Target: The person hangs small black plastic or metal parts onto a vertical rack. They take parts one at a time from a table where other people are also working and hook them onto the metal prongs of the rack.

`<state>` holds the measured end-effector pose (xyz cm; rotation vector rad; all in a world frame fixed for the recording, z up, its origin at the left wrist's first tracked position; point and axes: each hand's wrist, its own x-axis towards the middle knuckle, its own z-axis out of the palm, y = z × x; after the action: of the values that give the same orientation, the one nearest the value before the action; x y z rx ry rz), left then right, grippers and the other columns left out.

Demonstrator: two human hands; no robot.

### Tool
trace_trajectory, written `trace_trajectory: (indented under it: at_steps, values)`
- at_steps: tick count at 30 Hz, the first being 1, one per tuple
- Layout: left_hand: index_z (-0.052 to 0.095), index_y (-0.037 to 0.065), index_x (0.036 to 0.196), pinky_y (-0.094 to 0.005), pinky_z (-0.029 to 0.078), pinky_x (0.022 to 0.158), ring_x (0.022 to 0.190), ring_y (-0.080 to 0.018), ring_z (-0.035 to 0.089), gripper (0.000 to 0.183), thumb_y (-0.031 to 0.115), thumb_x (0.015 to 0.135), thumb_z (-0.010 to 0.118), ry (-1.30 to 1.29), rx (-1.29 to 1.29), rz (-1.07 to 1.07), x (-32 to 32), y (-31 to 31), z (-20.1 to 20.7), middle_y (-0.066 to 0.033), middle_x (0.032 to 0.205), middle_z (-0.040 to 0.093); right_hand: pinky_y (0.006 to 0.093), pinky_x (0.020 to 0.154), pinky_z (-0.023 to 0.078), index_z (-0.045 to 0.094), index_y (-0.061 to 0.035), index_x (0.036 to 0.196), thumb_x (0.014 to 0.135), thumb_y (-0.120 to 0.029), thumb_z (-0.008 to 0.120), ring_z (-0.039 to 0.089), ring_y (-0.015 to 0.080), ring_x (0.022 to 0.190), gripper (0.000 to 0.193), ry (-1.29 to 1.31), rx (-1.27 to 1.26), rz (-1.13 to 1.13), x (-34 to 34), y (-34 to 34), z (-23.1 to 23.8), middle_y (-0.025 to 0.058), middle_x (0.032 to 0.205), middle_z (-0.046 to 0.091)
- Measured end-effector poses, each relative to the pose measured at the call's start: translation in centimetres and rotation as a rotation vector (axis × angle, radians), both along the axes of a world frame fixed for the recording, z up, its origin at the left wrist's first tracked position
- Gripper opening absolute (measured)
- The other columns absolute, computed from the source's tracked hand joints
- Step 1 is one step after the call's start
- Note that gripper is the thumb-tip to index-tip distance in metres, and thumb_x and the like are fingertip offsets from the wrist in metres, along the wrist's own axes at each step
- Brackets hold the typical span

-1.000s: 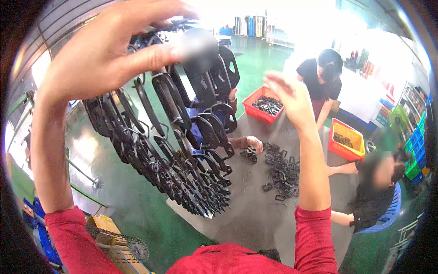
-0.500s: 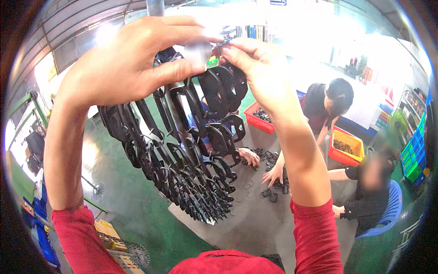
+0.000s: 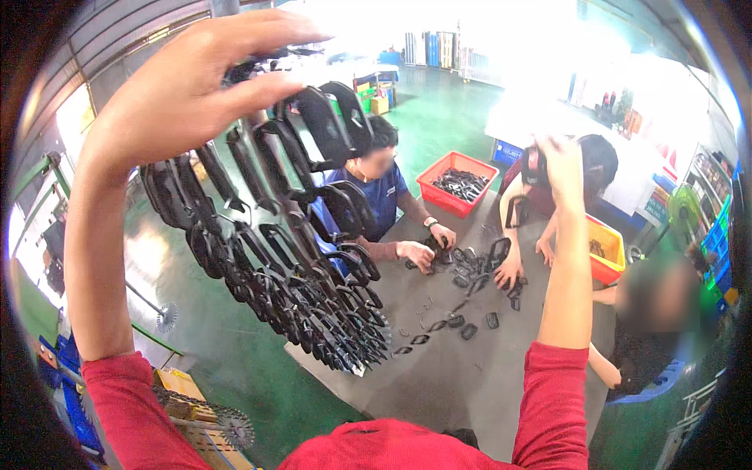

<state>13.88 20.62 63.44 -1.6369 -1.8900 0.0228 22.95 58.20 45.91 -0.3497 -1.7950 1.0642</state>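
Observation:
A rack of hanging strings of black loop-shaped parts (image 3: 282, 168) fills the left middle, narrowing downward. My left hand (image 3: 188, 90) is at its top, fingers stretched and thumb apart; dark parts show behind them, and I cannot tell if it touches them. My right hand (image 3: 562, 168) is raised at the right, apart from the rack, its fingers closed at the top of a black loop-shaped part (image 3: 536, 168). More such parts line up below it, smaller toward the table, like a hanging string. Bright light washes out my right fingertips.
A grey table (image 3: 407, 392) below bears loose black parts (image 3: 470, 270), with co-workers' hands sorting among them. A red crate (image 3: 457, 205) of black parts stands at its far side, a yellow basket (image 3: 607, 243) at the right. Another rack (image 3: 227, 427) is at lower left.
My right hand has moved from beside my left hand out to the right, away from the rack. My left hand has shifted slightly left and up. Co-workers at the table show more fully.

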Motion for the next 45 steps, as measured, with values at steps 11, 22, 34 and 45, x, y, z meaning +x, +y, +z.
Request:
trace_trajectory:
  at_steps: [11,22,34,45]
  values:
    - [0.036,0.005,0.125,-0.0388,0.040,0.088,0.104,-0.0296,0.051,0.061,0.034,0.076,0.060,-0.064,-0.030,0.093,0.4,1.4,0.0,-0.0165,0.116,0.049,0.0295,0.059,0.047,0.062,-0.0007,0.077,0.071,-0.010,0.055,0.060,0.0167,0.062,0.013,-0.528,-0.089,-0.114,0.8,4.8,-31.2,0.0097,0.065,0.062]
    - [0.042,0.004,0.121,-0.0381,0.037,0.094,0.110,-0.0302,0.047,0.051,0.023,0.077,0.058,-0.095,-0.161,-0.108,0.7,1.4,0.5,-0.0160,0.121,0.045,0.0284,0.076,0.046,0.057,0.0015,0.098,0.079,-0.008,0.055,0.060,0.0229,0.087,0.021,0.067,0.361,0.107,-1.4,-7.4,-4.5,0.0140,0.095,0.061]
    - [0.051,0.003,0.115,-0.0386,0.036,0.094,0.112,-0.0328,0.046,0.039,0.022,0.081,0.053,-0.113,-0.088,-0.109,2.4,0.6,-0.2,-0.0172,0.117,0.051,0.0200,0.061,0.044,0.061,-0.0014,0.098,0.086,-0.017,0.054,0.054,0.0050,0.069,0.021,-0.008,0.081,0.635,-0.7,-18.3,8.9,0.0003,0.081,0.060]
    - [0.054,0.002,0.112,-0.0360,0.038,0.091,0.107,-0.0314,0.050,0.036,0.024,0.084,0.052,-0.058,-0.053,-0.175,2.3,1.5,-0.4,-0.0161,0.115,0.053,0.0220,0.074,0.044,0.061,0.0006,0.095,0.084,-0.013,0.056,0.056,0.0090,0.078,0.018,0.163,0.086,0.445,-1.6,-18.7,8.3,0.0048,0.084,0.063]
